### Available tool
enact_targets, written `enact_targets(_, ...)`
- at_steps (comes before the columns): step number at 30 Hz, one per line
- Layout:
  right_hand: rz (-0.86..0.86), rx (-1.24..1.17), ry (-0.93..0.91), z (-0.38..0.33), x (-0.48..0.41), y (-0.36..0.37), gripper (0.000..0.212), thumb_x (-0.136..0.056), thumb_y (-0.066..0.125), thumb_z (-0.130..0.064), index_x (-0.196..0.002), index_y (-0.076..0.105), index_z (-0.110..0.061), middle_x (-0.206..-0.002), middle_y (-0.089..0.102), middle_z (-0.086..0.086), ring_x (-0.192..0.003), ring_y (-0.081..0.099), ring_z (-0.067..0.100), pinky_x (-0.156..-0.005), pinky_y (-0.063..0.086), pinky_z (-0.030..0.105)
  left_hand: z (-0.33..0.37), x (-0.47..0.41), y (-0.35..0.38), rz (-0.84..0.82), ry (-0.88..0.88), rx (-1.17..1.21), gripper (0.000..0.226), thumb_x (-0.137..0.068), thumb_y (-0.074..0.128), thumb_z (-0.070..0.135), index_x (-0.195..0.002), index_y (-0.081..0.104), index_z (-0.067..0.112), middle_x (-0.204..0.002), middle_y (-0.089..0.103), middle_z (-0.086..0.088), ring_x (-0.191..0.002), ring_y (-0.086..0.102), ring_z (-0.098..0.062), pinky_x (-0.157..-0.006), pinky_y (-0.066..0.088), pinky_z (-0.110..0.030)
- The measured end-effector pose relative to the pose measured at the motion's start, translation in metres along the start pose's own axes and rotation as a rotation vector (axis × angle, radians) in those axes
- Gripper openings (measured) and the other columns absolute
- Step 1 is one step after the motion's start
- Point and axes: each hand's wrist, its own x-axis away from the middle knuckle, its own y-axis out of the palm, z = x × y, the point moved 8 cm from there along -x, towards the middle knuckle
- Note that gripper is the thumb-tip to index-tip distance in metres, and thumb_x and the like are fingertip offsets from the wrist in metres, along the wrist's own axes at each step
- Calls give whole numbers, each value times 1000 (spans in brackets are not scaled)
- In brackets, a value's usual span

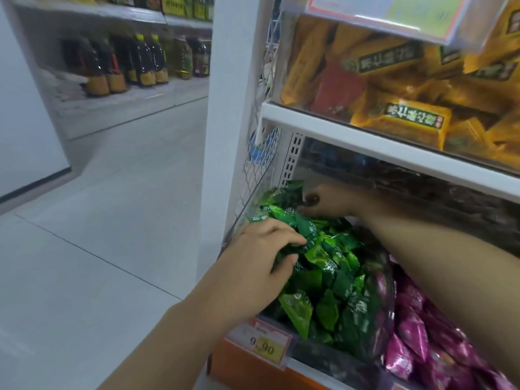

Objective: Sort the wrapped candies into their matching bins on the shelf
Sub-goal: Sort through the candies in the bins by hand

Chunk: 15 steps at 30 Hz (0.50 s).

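Under both hands, glossy green candies (323, 266)

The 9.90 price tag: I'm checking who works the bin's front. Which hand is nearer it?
Left. The left hand grips green candies just above the price tag; the right hand reaches to the pile's far end, farther off.

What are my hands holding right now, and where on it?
The left hand grips a clump of green candies from above, between fingers and thumb. For the right hand it cannot be told.
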Motion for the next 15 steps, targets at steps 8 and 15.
enact_targets(8,47,-22,-5,1,7,-4,35,-86,67,-33,-111,69,-9,-110,69,4,-89,61,15,-72,37,21,1,2,-1,-7,9,27,29,-95,49,34,-122,56,42,-120,46,28,-119,38,3,-105,34,-26)
enact_targets(15,118,-33,-90,-3,12,-7,25,-86,68,-31,-102,72,-13,-102,71,2,-77,55,7,-58,37,17,2,4,-2,-4,11,28,30,-95,49,32,-122,56,42,-119,46,29,-118,38,3,-102,35,-20)
